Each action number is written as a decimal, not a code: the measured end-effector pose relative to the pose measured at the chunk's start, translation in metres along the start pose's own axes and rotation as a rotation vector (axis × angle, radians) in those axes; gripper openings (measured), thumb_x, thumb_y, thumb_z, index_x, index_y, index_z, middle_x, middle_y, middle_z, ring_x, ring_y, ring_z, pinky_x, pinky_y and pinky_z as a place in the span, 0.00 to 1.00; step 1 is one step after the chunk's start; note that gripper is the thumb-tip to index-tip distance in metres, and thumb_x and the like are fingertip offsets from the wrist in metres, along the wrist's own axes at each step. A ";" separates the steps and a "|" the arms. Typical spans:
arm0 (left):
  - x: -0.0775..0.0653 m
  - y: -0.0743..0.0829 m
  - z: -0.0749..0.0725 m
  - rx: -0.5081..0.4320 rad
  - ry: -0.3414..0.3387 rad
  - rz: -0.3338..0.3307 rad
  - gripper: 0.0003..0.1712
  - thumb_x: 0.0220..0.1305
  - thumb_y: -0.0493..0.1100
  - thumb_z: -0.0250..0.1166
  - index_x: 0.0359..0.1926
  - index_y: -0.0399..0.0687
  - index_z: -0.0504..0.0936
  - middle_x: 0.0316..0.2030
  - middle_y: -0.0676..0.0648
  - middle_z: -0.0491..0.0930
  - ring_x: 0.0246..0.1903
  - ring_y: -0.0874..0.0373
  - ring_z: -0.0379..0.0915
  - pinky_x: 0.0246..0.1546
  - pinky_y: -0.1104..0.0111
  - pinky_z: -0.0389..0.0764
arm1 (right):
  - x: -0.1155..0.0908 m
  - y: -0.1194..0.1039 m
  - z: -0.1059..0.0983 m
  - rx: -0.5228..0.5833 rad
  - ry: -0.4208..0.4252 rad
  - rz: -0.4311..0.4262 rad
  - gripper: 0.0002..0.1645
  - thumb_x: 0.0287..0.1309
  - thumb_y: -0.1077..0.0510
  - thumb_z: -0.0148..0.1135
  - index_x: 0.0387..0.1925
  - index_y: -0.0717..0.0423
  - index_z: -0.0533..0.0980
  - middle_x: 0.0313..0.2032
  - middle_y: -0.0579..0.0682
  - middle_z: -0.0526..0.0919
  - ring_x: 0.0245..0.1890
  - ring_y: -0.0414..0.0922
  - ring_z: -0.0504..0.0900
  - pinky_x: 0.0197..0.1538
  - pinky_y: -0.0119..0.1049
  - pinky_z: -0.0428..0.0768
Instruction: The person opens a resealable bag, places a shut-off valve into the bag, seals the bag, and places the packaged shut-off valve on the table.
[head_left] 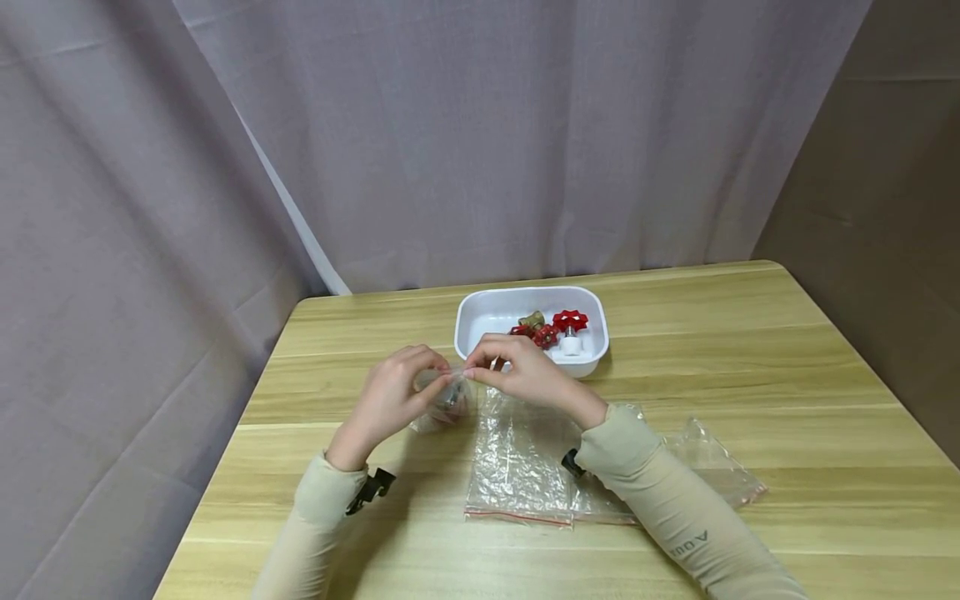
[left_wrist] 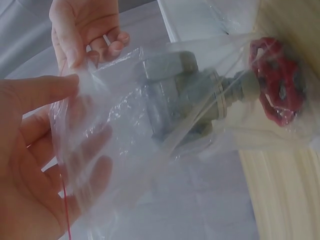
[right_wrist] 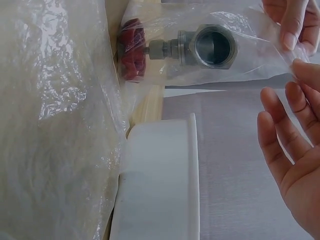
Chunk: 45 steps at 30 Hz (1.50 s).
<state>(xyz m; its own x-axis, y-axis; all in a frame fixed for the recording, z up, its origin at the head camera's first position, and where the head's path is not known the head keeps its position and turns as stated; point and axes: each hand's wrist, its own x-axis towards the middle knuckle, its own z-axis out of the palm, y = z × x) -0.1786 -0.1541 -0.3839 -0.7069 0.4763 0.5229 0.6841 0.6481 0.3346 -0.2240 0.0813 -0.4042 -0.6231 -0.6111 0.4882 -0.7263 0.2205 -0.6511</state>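
Observation:
A clear zip bag (left_wrist: 125, 120) with a red line along its mouth holds a metal valve (right_wrist: 214, 47). The valve's red handwheel (left_wrist: 280, 82) points down toward the wooden table, its grey body above. In the head view my left hand (head_left: 393, 392) pinches the top of this bag between thumb and fingers. Close beside it, my right hand (head_left: 521, 372) pinches the same top edge, its other fingers loosely bent in the right wrist view. The bag hangs upright left of the white tray, partly hidden behind the hands.
Behind the hands stands a white tray (head_left: 532, 292) with several valves, among them a red handwheel (head_left: 570, 320) and a brass body (head_left: 532, 319). Flat clear zip bags (head_left: 517, 475) lie on the table (head_left: 750, 350) under the right forearm. A grey curtain (head_left: 480, 150) hangs beyond the table's back edge.

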 end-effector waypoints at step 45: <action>-0.036 -0.027 -0.028 0.057 0.076 -0.056 0.04 0.63 0.44 0.72 0.36 0.54 0.84 0.36 0.59 0.82 0.29 0.63 0.75 0.27 0.67 0.74 | 0.000 0.006 -0.005 -0.029 0.018 0.012 0.03 0.62 0.54 0.70 0.36 0.48 0.85 0.32 0.35 0.82 0.31 0.37 0.76 0.38 0.41 0.77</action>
<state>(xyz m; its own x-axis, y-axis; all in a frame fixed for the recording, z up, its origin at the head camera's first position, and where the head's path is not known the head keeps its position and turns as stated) -0.1670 -0.2058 -0.3897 -0.7265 0.3936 0.5633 0.6312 0.7064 0.3204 -0.2295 0.0867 -0.4053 -0.6370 -0.5946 0.4906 -0.7263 0.2497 -0.6404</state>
